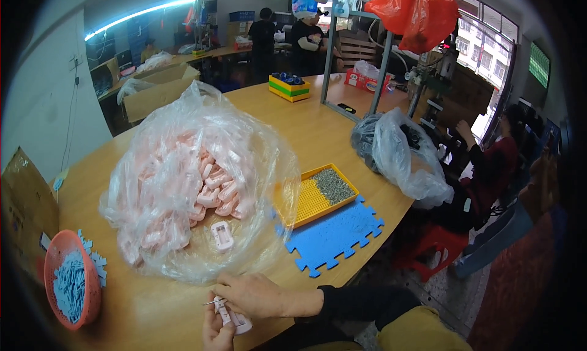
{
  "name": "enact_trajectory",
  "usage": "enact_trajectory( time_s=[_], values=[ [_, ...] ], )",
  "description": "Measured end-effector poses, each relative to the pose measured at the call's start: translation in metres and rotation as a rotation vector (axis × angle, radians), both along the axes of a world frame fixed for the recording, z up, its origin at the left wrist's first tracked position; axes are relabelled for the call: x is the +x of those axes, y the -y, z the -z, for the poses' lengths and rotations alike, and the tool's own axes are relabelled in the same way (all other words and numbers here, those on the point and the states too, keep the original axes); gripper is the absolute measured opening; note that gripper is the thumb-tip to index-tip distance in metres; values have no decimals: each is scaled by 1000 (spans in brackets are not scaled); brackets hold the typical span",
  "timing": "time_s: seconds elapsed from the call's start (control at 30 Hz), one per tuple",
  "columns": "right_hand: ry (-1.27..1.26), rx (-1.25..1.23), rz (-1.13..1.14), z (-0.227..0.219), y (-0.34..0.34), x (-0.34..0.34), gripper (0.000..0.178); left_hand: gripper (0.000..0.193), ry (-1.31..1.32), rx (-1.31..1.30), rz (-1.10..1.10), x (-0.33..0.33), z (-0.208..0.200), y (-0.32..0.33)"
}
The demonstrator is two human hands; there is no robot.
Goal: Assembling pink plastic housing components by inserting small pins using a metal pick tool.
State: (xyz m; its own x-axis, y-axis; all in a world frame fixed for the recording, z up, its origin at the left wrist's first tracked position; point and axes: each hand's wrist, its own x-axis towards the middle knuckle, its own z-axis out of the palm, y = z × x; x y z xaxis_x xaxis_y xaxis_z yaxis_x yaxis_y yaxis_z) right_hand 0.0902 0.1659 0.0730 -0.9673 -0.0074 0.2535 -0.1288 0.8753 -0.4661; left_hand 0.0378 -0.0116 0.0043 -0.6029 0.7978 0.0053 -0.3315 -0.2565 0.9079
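Observation:
At the table's near edge, my left hand (218, 334) grips a pale pink plastic housing (240, 322). My right hand (254, 294) is closed just above it, fingers bent down onto the part. A thin metal rod (211, 302) pokes out leftward from under the right fingers; its other end is hidden, and its kind cannot be made out. Farther off, a large clear plastic bag (269, 161) gapes with many pale pink housings (214, 189) inside. One loose housing (222, 236) lies on the bag's near flap, its hollow side showing.
A yellow tray (299, 199) of small grey parts rests on a blue foam mat (336, 238). At left stands a pink basket (92, 290) of blue strips. Black parts fill a bag (403, 155) at right. A person (504, 149) sits beyond it, near a metal frame (380, 76).

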Motion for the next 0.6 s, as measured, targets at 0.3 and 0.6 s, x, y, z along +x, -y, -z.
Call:
enact_trajectory(
  time_s=[0.3, 0.6],
  values=[
    [195, -400, -85, 5, -47, -15, 25, 73, 357, 73, 62, -6, -28, -31],
    [-62, -201, -103, 6, -22, -12, 20, 76, 374, 66, 17, -7, -22, -14]
  ],
)
